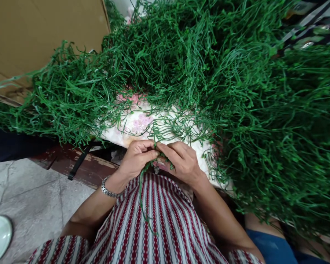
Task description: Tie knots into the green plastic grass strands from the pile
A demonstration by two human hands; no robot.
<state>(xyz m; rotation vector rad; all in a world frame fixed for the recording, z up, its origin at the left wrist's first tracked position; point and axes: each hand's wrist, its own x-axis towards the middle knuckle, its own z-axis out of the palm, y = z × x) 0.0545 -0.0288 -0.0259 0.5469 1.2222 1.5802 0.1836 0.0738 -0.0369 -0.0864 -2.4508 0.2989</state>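
Note:
Close together at the table's near edge, my two hands meet over a green plastic stem (155,143). My left hand (139,156), with a metal watch band on the wrist, pinches it between thumb and forefinger. Fingertips of my right hand (181,159) press on the same stem from the other side. A long green strand (142,198) hangs from below my left hand across the striped garment. Just beyond my hands, loose thin stems (178,124) lie on a white cloth with pink flowers (137,124). The exact join between the fingertips is hidden.
A great heap of green stems (181,58) covers the table's back and right side. A cardboard box (44,36) stands at the upper left. Below lie a worn wooden board (77,165) with a black strap (79,163) and a tiled floor (30,194). Another person's blue-clothed leg (272,242) is at lower right.

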